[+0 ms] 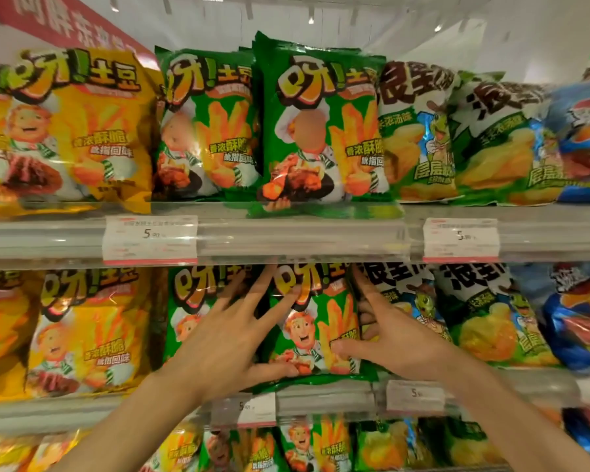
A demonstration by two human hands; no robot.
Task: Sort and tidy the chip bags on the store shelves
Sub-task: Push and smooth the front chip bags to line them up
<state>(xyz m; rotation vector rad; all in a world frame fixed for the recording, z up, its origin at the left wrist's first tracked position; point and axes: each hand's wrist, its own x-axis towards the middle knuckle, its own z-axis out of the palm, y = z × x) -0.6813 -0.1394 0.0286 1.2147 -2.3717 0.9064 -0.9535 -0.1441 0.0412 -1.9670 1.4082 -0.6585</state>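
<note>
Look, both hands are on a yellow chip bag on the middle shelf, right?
Not quite: the bag is green, not yellow, as the head view shows. The left hand and right hand are both on it, on the middle shelf. The yellow bags sit further left.

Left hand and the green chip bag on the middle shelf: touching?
Touching. The head view shows the left hand spread flat on the green chip bag, fingertips on its front and thumb at its lower edge.
</note>
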